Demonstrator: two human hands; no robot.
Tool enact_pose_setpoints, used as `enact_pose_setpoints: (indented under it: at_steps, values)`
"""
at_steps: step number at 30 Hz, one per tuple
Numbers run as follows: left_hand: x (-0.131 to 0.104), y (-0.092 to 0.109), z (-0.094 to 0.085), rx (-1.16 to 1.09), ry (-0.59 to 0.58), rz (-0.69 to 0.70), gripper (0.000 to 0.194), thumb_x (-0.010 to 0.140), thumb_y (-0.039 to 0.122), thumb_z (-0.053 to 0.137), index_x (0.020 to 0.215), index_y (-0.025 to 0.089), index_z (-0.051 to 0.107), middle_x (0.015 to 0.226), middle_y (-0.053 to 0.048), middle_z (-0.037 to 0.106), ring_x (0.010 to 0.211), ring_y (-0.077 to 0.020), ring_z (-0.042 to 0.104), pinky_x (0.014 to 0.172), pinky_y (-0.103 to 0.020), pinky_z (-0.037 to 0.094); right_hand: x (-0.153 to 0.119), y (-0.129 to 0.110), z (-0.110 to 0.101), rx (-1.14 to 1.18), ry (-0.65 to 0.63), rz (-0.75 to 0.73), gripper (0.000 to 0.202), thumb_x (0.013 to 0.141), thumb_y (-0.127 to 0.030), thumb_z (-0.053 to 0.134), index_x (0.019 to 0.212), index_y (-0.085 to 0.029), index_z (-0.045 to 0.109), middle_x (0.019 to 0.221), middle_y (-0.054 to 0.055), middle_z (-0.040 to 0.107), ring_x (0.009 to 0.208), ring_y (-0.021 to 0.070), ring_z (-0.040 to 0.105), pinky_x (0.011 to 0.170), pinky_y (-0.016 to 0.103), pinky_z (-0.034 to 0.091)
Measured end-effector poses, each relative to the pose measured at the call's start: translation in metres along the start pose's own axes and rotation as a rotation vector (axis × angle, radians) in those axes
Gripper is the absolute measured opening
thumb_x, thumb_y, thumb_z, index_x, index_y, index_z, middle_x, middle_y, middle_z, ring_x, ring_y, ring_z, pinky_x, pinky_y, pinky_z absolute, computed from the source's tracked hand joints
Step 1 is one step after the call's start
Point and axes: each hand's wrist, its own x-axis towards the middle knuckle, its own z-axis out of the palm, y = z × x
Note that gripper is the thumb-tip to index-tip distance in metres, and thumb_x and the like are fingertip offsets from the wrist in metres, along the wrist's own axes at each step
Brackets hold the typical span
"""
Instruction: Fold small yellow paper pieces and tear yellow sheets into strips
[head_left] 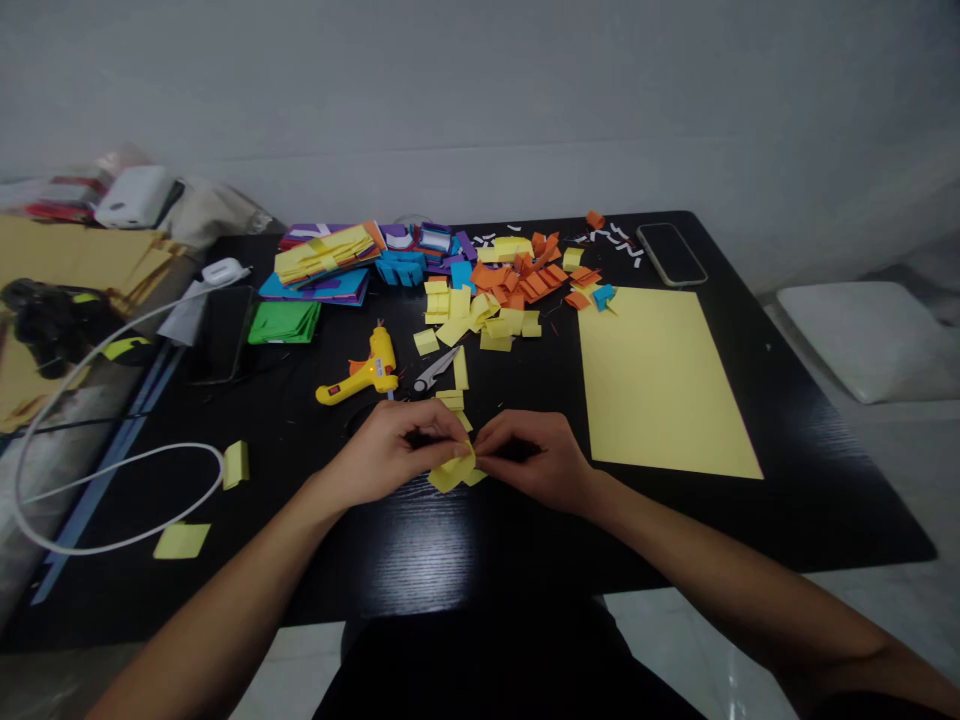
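Between the fingers of both hands is a small piece of yellow paper (453, 470), held over the front middle of the black table. My left hand (401, 450) pinches it from the left with thumb and forefinger. From the right, the fingertips of my right hand (534, 455) close on its edge. More yellow paper pieces (450, 400) lie just beyond the fingers. A grey cutting tool (436, 370), perhaps small scissors, rests behind my left hand, and a yellow glue gun (369, 370) lies to its left.
Orange folded paper pieces (525, 280) heap at the back, beside bundles of coloured paper (326, 255). A large yellow sheet (664, 385) lies right, with a phone (671, 253) behind it. A white cable (112, 465) loops across the left side near a dark phone (222, 335).
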Motion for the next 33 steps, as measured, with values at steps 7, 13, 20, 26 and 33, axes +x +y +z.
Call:
enact_pose_setpoints:
  at_steps: [7, 13, 20, 26, 33]
  values:
    - [0.000, 0.001, 0.001, -0.112, -0.037, -0.082, 0.015, 0.087, 0.025, 0.076, 0.091, 0.017, 0.064, 0.077, 0.000, 0.072, 0.069, -0.0125, 0.069, 0.062, -0.021, 0.053, 0.000, -0.003, 0.000, 0.036, -0.091, 0.068, 0.020, 0.088, -0.024, 0.076, 0.107, -0.020, 0.070, 0.091, 0.003, 0.072, 0.074, 0.0138, 0.070, 0.067, 0.025, 0.059]
    - [-0.001, -0.005, 0.000, -0.155, -0.167, -0.142, 0.022, 0.088, 0.024, 0.075, 0.100, 0.019, 0.057, 0.082, 0.000, 0.075, 0.076, -0.0149, 0.072, 0.068, -0.023, 0.053, 0.001, 0.000, -0.002, -0.106, -0.252, -0.032, 0.012, 0.087, -0.013, 0.071, 0.098, -0.019, 0.069, 0.093, 0.005, 0.067, 0.077, 0.0143, 0.065, 0.070, 0.026, 0.054]
    - [0.000, -0.005, -0.004, -0.112, -0.274, -0.096, 0.009, 0.096, 0.022, 0.062, 0.104, 0.018, 0.061, 0.094, -0.005, 0.077, 0.084, -0.0164, 0.073, 0.071, -0.026, 0.054, -0.001, -0.002, -0.003, -0.147, -0.300, -0.008, 0.016, 0.079, -0.012, 0.069, 0.090, -0.020, 0.062, 0.084, 0.001, 0.066, 0.071, 0.0134, 0.060, 0.068, 0.026, 0.049]
    - [0.001, -0.002, -0.006, -0.035, -0.288, -0.011, 0.020, 0.094, 0.006, 0.050, 0.105, 0.017, 0.064, 0.091, -0.005, 0.074, 0.082, -0.0149, 0.070, 0.073, -0.026, 0.054, 0.000, -0.002, -0.004, -0.156, -0.283, -0.037, 0.014, 0.080, -0.011, 0.065, 0.090, -0.020, 0.063, 0.085, 0.002, 0.070, 0.073, 0.0146, 0.063, 0.071, 0.027, 0.051]
    - [-0.001, 0.007, -0.009, 0.170, -0.131, 0.101, 0.031, 0.086, 0.007, 0.053, 0.113, 0.019, 0.063, 0.099, -0.003, 0.070, 0.082, -0.0151, 0.066, 0.075, -0.027, 0.053, -0.002, 0.003, -0.001, -0.273, -0.165, -0.082, 0.007, 0.086, -0.014, 0.064, 0.090, -0.020, 0.063, 0.082, 0.003, 0.069, 0.072, 0.0148, 0.064, 0.069, 0.026, 0.052]
